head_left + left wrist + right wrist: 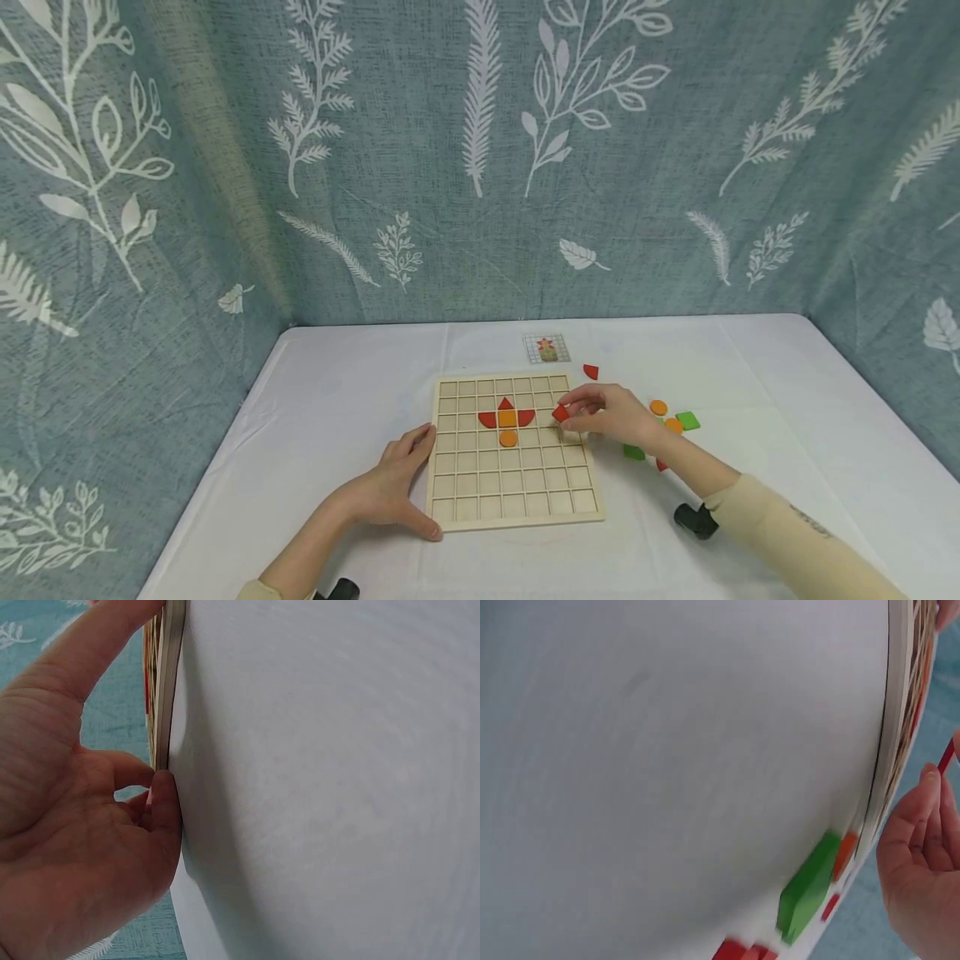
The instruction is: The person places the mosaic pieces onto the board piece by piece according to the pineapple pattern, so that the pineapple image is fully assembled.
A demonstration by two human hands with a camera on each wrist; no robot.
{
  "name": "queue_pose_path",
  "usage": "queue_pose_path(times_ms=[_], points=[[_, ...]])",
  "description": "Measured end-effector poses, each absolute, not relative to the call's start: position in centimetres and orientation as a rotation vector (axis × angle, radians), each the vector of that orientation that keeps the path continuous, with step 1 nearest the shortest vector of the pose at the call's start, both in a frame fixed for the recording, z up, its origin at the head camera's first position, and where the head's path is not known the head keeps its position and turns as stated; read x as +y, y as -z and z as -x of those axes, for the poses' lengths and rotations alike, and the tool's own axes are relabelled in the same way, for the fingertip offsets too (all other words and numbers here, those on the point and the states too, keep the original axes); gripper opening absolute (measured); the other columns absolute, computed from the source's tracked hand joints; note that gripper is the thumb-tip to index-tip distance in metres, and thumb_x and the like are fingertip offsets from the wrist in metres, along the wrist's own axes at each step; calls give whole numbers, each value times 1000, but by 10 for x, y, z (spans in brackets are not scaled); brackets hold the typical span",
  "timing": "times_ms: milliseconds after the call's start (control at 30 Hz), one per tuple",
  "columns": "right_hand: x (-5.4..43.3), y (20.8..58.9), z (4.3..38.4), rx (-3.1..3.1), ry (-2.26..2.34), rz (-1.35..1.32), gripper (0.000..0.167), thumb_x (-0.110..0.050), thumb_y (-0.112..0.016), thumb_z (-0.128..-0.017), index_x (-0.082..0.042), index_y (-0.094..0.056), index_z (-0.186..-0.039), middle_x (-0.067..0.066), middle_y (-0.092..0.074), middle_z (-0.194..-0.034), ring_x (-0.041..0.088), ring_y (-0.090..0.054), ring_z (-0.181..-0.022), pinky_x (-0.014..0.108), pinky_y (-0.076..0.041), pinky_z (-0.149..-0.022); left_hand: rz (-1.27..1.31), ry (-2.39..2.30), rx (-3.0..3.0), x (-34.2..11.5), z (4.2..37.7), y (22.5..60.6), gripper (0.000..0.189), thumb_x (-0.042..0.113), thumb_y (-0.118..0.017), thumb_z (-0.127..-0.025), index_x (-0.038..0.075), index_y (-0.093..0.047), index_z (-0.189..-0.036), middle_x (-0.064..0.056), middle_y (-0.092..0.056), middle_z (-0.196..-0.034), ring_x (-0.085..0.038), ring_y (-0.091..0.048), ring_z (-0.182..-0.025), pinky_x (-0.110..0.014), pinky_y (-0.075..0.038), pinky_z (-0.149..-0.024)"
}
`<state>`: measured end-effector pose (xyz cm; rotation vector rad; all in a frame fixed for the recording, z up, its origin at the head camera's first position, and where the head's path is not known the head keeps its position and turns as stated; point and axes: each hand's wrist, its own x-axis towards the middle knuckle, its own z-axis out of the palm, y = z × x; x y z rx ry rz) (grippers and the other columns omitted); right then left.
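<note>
A wooden grid board (480, 483) lies on the white table. On it sit an orange square (507, 418), a red triangle (506, 403) above, red quarter-round pieces (487, 420) at both sides and an orange disc (508, 438) below. My left hand (393, 483) rests along the board's left edge, thumb at the near corner and fingers spread up the side. Over the board's right part, my right hand (611, 414) pinches a small red tile (561, 412) between thumb and fingertips. In the right wrist view only the thin edge of this red tile (946, 756) shows.
Loose pieces lie right of the board: orange discs (658, 407), green pieces (687, 420) and a red one (662, 465), partly behind my right forearm. A red quarter-round piece (591, 372) and a small pattern card (547, 348) lie beyond the board. A patterned curtain (450, 250) hangs behind.
</note>
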<state>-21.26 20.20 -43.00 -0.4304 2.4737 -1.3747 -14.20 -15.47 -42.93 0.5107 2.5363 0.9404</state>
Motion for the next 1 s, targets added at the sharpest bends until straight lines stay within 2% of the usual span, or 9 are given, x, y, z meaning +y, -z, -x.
queue_pose_path(times_ms=[133, 300, 500, 800, 1000], points=[[190, 433, 211, 2467, 1351, 505, 35, -26, -79, -82, -9, -70, -112, -1, -66, -91, 18, -58, -82, 28, -48, -72, -511, -946, 2533, -154, 142, 429, 135, 41, -94, -54, -4, -14, -154, -19, -10, -160, -37, -18, -140, -60, -26, -108], [176, 435, 208, 2490, 1286, 592, 33, -26, -80, -81, -10, -71, -109, -4, -66, -86, 14, -59, -75, 26, -47, -68, -515, -954, 2529, -155, 142, 431, 135, 40, -94, -54, -4, -14, -154, -19, -10, -159, -38, -18, -139, -61, -26, -108], [163, 438, 206, 2525, 1223, 707, 28, -20, -80, -81, -9, -71, -105, -7, -63, -81, 9, -53, -67, 23, -44, -64, -520, -949, 2525, -155, 142, 431, 135, 40, -94, -54, -4, -14, -154, -19, -9, -160, -37, -17, -139, -61, -25, -108], [156, 438, 204, 2548, 1204, 758, 25, -14, -79, -82, -6, -70, -104, -7, -59, -77, 8, -51, -67, 22, -42, -62, -515, -946, 2525, -154, 141, 427, 135, 40, -94, -54, -4, -14, -154, -19, -9, -159, -38, -17, -140, -61, -25, -108], [157, 438, 203, 2571, 1191, 824, 18, -10, -77, -83, -7, -74, -101, -9, -64, -82, 4, -56, -72, 21, -48, -66, -506, -936, 2539, -154, 142, 429, 135, 40, -94, -53, -3, -15, -154, -19, -10, -160, -39, -15, -141, -61, -24, -109]])
